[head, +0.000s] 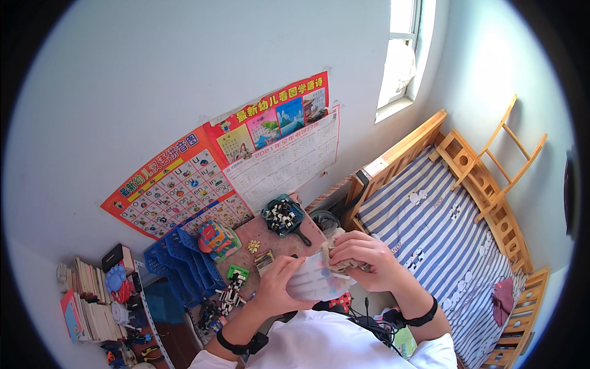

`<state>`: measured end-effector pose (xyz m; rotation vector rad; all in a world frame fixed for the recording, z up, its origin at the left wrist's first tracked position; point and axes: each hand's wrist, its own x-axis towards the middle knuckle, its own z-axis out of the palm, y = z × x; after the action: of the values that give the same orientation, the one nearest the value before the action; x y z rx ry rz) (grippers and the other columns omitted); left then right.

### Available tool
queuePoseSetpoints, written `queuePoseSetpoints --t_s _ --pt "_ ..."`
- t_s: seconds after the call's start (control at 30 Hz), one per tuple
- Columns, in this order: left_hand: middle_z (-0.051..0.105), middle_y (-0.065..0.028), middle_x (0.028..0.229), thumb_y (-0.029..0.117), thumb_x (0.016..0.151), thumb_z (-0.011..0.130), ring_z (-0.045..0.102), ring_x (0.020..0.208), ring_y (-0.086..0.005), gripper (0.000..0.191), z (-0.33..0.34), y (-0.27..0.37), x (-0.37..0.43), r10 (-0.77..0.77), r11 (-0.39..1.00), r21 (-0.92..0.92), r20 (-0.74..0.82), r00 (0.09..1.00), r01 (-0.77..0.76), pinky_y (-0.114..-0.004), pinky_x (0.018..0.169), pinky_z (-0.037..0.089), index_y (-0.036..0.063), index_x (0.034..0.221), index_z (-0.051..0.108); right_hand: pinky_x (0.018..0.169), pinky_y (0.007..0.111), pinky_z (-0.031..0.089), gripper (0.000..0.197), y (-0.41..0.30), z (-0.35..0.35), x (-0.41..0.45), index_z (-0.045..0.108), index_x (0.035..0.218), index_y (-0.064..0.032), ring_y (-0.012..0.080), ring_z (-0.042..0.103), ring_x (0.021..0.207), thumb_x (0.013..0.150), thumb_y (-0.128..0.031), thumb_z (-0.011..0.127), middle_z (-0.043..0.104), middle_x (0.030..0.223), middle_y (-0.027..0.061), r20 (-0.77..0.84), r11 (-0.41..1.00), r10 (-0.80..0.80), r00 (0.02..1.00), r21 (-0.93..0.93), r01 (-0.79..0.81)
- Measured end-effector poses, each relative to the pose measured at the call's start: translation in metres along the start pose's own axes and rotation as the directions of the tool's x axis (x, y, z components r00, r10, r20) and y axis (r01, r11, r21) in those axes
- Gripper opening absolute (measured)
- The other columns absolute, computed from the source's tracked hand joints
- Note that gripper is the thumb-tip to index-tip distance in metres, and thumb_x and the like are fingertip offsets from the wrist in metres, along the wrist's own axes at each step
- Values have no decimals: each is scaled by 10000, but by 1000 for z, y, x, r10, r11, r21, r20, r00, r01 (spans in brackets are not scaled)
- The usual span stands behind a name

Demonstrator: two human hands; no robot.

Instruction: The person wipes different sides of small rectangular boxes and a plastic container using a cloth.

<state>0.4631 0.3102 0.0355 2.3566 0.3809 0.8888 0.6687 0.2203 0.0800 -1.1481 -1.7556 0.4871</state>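
Observation:
A translucent plastic box [318, 279] with coloured things showing faintly inside is held up in front of my chest. My left hand [282, 285] grips its left end, fingers on top and thumb beneath. My right hand [364, 259] is closed on a bunched beige cloth [333, 254] and presses it against the right end of the box. Behind the box stands a pink desk [269, 231], with a dark teal pan-shaped tray [282, 216] of black and white pieces, a gold bow [253, 246] and a colourful toy house [216, 237] on it.
At the left are a blue plastic file rack [184, 265], black-and-white building-block models [232, 293] and a shelf with books [94, 295]. A wooden bed [392, 157] with a striped sheet [433, 221] stands at the right. Black cables [368, 318] hang near my waist.

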Motion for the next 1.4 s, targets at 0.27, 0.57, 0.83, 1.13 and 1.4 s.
queuePoseSetpoints --t_s 0.27,0.57,0.83,1.13,1.4 --pt "514 -102 898 248 463 812 529 797 -203 718 -12 1 2 -91 959 -251 155 984 129 -295 719 437 -18 1059 512 820 334 421 297 2 -8 4 607 881 -38 258 501 929 599 35 544 598 910 54 112 993 -73 991 103 61" --pt "533 -33 975 187 467 805 517 898 -117 754 -7 -20 0 -207 515 -676 498 842 527 -256 789 418 -23 1118 489 836 335 410 369 -6 -5 1 545 998 -15 261 502 958 636 53 541 587 964 86 125 954 -46 991 301 7" --pt "539 -59 1061 216 490 789 530 948 -128 807 0 -18 4 -49 308 -828 477 877 468 -264 834 417 -40 1175 449 847 325 404 410 -15 -5 3 505 1071 -14 259 489 979 670 59 557 544 1006 119 146 894 148 978 403 -195" --pt "535 -38 1017 224 491 785 530 917 -116 771 -4 -19 5 -108 373 -801 463 880 467 -249 814 417 -30 1150 475 833 347 396 352 -10 2 3 576 986 -33 263 480 943 642 36 602 523 981 91 76 997 -51 996 66 46" --pt "532 -36 998 226 497 777 530 899 -108 757 -8 -15 3 -93 423 -767 493 865 483 -240 782 420 -25 1147 481 809 347 412 328 -10 -3 2 600 964 -33 269 493 942 638 -42 639 503 1019 128 69 991 -123 990 55 119"
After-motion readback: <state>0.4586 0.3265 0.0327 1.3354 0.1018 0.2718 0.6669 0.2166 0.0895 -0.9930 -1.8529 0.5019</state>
